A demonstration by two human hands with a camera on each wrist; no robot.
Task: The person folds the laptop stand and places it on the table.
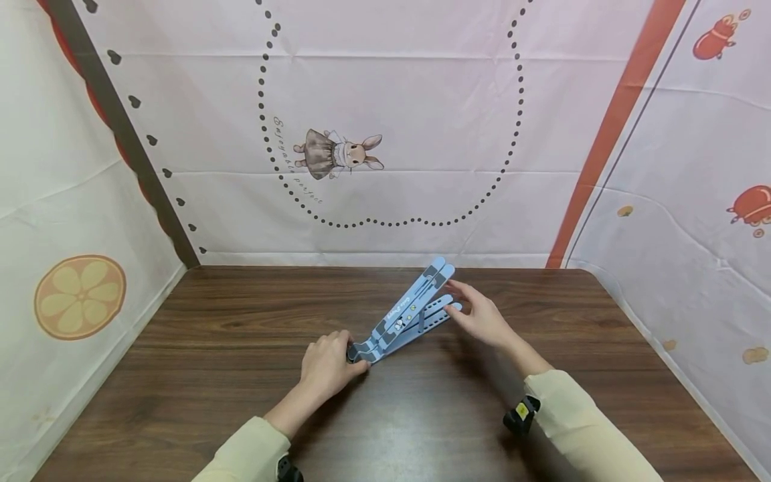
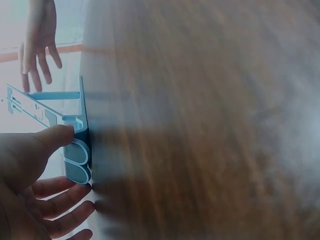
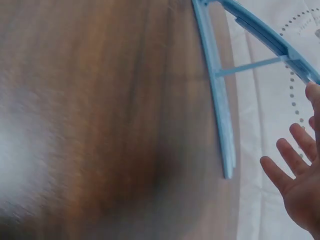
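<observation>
A light-blue folding laptop stand (image 1: 405,309) is raised at an angle on the table, its upper arms tilted up to the right above the flat base arms. My left hand (image 1: 326,365) grips the low front end, thumb on the near side and fingers on the far side. In the left wrist view, the thumb lies against the lipped end (image 2: 77,152) of the stand. Beside the raised end is my right hand (image 1: 482,323), its fingers spread and fairly straight. The right wrist view shows a support bar (image 3: 250,65) between upper and base arms, with a fingertip right at the upper arm.
The stand is on a dark brown wooden table (image 1: 211,375). A pale printed cloth (image 1: 421,134) with a rabbit picture hangs behind the table's far edge and along both sides. Black devices (image 1: 521,414) are strapped at both wrists.
</observation>
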